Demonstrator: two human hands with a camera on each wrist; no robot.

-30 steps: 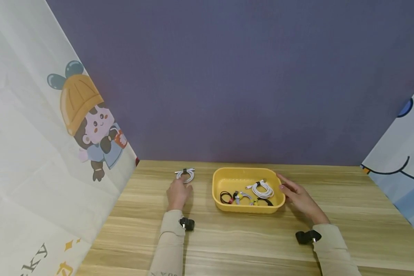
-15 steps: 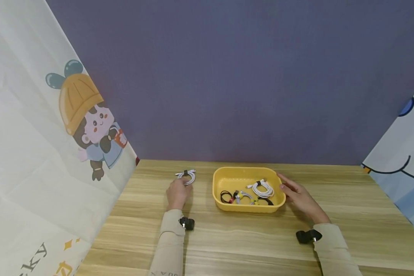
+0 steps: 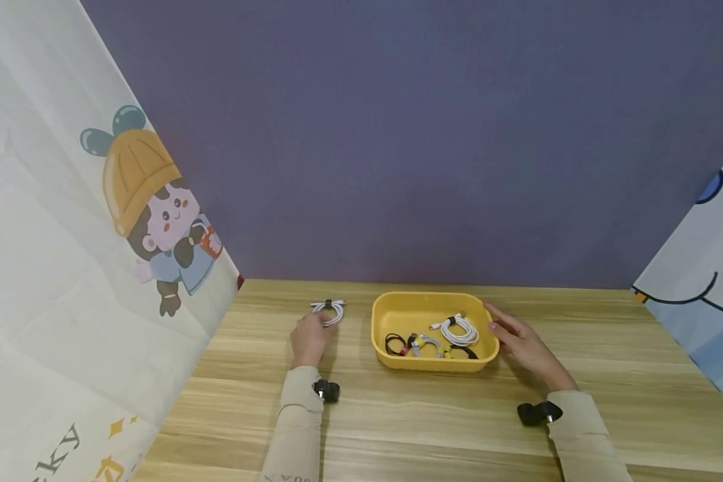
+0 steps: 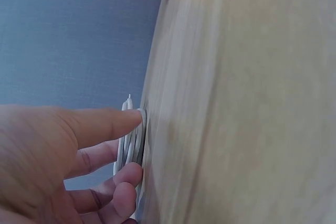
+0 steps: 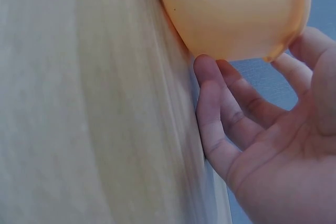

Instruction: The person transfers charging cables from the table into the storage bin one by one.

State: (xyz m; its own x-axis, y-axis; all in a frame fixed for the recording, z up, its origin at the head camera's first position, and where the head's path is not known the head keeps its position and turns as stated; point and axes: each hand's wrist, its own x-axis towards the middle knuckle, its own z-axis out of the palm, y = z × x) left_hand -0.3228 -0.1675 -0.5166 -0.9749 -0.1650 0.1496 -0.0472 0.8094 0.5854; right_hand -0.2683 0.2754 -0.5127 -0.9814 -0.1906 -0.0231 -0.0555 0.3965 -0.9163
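A coiled white charging cable (image 3: 331,312), strapped in black, is at the back left of the wooden table. My left hand (image 3: 309,340) pinches its near side; in the left wrist view the thumb lies against the loops (image 4: 131,140), with the fingers curled beside them. Right of it stands a yellow plastic basket (image 3: 400,365). My right hand (image 3: 527,349) rests against its right end, thumb at the rim and fingers along the outer wall (image 5: 231,19). Inside lie a bigger white cable coil (image 3: 460,332), a thin black cable loop (image 3: 393,344) and a pale cable with yellow ties (image 3: 426,343).
A dark cable piece (image 3: 466,352) lies partly hidden behind the basket's front wall. A blue-grey panel (image 3: 397,147) rises at the table's back edge. Printed white sheets (image 3: 48,234) border the left and right sides. Each wrist wears a small black camera (image 3: 327,391).
The coiled cable by my left hand has shifted slightly to the right and nearer, turning a little. My right hand and the basket have stayed in place.
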